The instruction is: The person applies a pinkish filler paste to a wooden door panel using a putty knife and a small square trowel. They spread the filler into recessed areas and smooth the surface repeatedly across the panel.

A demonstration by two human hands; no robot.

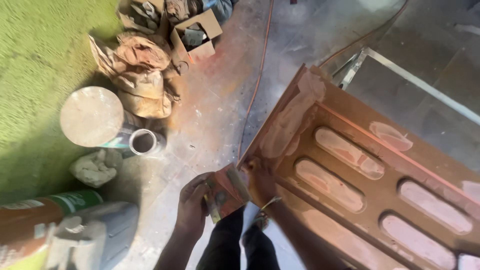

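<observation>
A brown wooden door panel (pixel 400 165) with several oblong recessed grooves lies tilted across the right side, patched with pale pinkish filler. My left hand (pixel 192 202) grips a folded piece of reddish sandpaper (pixel 227 190) just off the panel's near corner. My right hand (pixel 260 177) also holds that sandpaper and rests against the panel's edge. My dark trouser legs show below the hands.
On the dusty concrete floor stand a round lidded tin (pixel 92 116), a small open can (pixel 144 141), crumpled brown paper bags (pixel 140 70), open cardboard boxes (pixel 195 35), a rag (pixel 95 167) and a grey container (pixel 95 235). An orange cable (pixel 257 85) runs across. Green matting (pixel 35 60) lies at left.
</observation>
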